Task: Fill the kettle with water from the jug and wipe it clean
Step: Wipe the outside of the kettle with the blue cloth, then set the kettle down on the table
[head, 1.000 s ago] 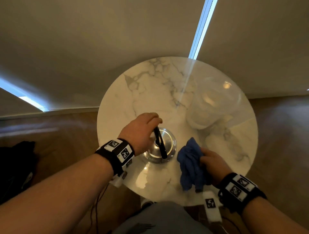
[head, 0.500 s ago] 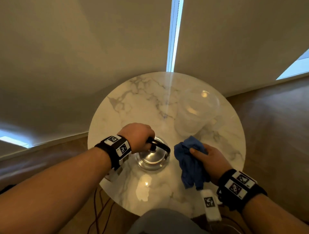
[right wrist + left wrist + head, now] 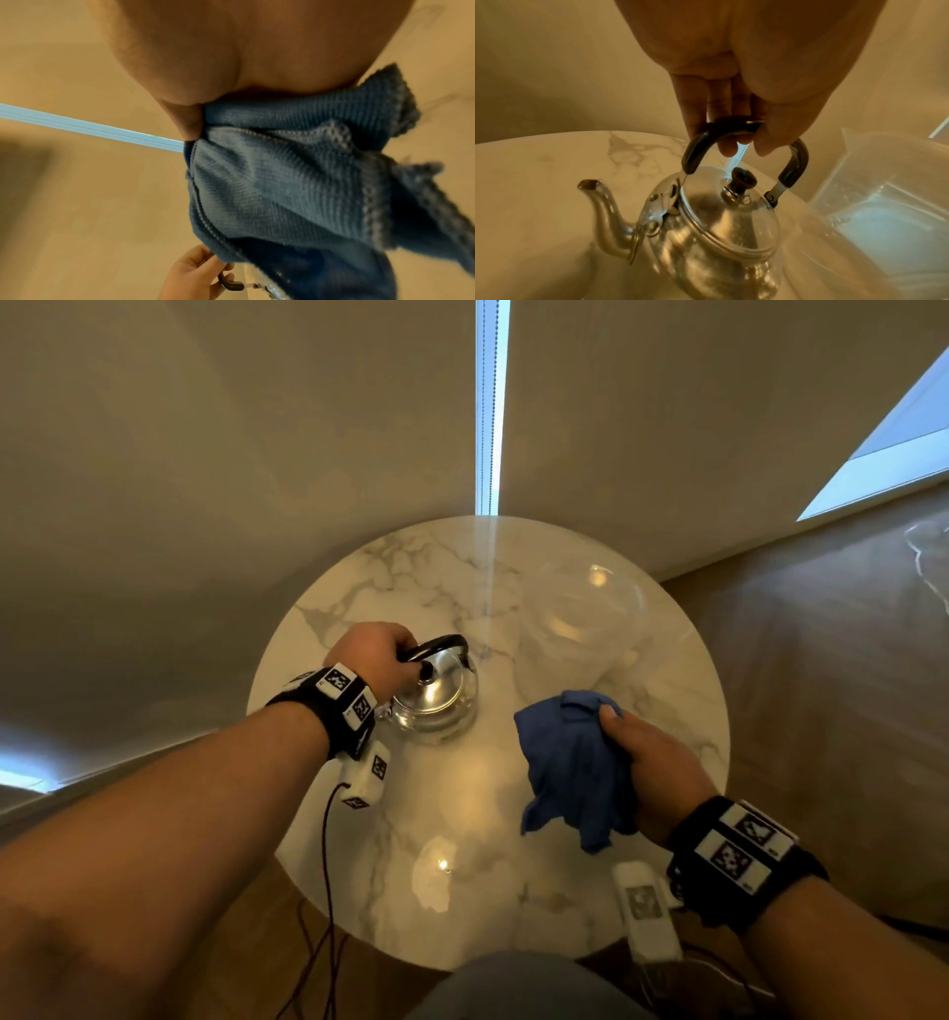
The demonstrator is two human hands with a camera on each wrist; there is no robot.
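A shiny metal kettle (image 3: pixel 436 693) (image 3: pixel 706 233) with its lid on stands on the round marble table (image 3: pixel 462 803). My left hand (image 3: pixel 377 660) (image 3: pixel 731 130) grips its black arched handle (image 3: pixel 698 146) from above; the spout (image 3: pixel 598 194) points left in the left wrist view. To the kettle's right, my right hand (image 3: pixel 652 762) holds a bunched blue cloth (image 3: pixel 570 762) (image 3: pixel 295 182) above the table, apart from the kettle. A clear plastic jug (image 3: pixel 580 629) (image 3: pixel 875 199) stands behind the cloth, at the table's far right.
The table stands close to beige roller blinds (image 3: pixel 257 454) with a bright gap (image 3: pixel 490 403) between them. Wood floor (image 3: pixel 821 660) surrounds the table. A dark cable (image 3: pixel 328 865) hangs from my left wrist over the table's front left edge.
My left hand's grip has shifted to the left side of the kettle's handle. My right hand has drawn the blue cloth a little away from the kettle. The head view has swung.
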